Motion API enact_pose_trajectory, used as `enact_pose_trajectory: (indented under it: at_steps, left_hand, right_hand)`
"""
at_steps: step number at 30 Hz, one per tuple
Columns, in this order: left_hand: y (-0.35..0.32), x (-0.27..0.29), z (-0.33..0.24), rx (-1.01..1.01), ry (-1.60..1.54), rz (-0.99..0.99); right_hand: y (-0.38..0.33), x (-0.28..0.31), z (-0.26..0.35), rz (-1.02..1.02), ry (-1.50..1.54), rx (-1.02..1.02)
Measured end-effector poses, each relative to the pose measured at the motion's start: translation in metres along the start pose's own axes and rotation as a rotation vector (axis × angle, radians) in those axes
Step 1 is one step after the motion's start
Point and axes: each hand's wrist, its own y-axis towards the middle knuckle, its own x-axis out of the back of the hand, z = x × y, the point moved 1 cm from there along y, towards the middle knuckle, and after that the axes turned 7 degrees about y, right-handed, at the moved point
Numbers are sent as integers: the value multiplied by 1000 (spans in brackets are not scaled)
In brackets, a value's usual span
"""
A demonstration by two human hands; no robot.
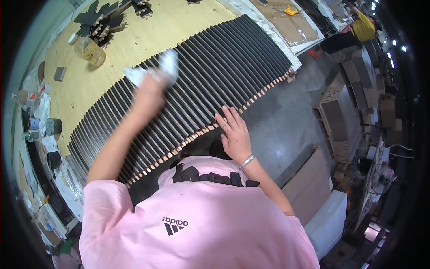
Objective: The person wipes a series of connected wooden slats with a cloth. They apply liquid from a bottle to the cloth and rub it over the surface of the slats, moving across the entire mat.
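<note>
A long row of black-painted wooden slats [233,58] lies side by side on a plywood workbench [148,31], their bare wood ends facing me. My left hand [150,92] is stretched out over the slats and is closed on a crumpled white cloth [168,62], which rests on the slat tops. My right hand [235,134], with a silver bracelet at the wrist, lies flat with fingers apart on the near ends of the slats. It holds nothing.
A glass jar [89,50] and a pile of black pieces [98,20] sit at the bench's far left, with a small grey block [59,73] nearby. Cans [53,126] line the left edge. Stacked boards [340,116] stand on the grey floor at right. A person in yellow [363,27] works far off.
</note>
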Motion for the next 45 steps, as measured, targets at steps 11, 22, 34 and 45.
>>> enact_pose_trajectory:
  at_steps: [11, 22, 34, 45]
  left_hand:
    - [9, 30, -55, 41, -697, -250]
    - [-14, -9, -16, 153, -311, -347]
    - [-14, -12, -2, 158, -269, -312]
    - [-14, -17, 3, 159, -319, -318]
  right_hand:
    - [-2, -1, -1, -17, 4, 6]
    - [2, -8, 26, -269, 118, 84]
    - [13, -44, 40, -421, 138, 44]
    - [9, -68, 44, -578, 413, -247]
